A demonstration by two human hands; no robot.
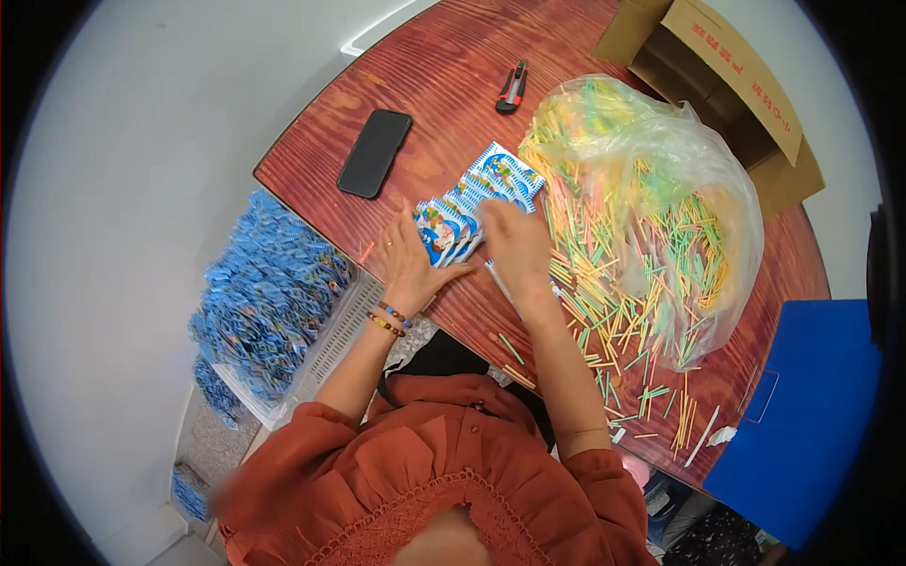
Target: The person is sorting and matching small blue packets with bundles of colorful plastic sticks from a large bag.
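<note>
A row of overlapping small blue-and-white printed packets [462, 219] lies slantwise on the table in front of me. My left hand [410, 262] rests against its near left end, fingers stretched along the edge and thumb spread out below. Over the right side of the row is my right hand [517, 243], its fingers curled together; what they pinch, if anything, is hidden. Beside it, thin yellow, green and pink sticks [590, 274] spill in a loose heap out of a clear plastic bag [694, 156]. Part of another packet shows under my right wrist.
A black phone [375, 153] and a box cutter [511, 88] lie on the far part of the red wooden table [311, 141]. An open cardboard box [727, 75] stands far right, a blue panel [802, 406] nearer. Left below the edge, a white basket [330, 344] overflows with blue packets [269, 292].
</note>
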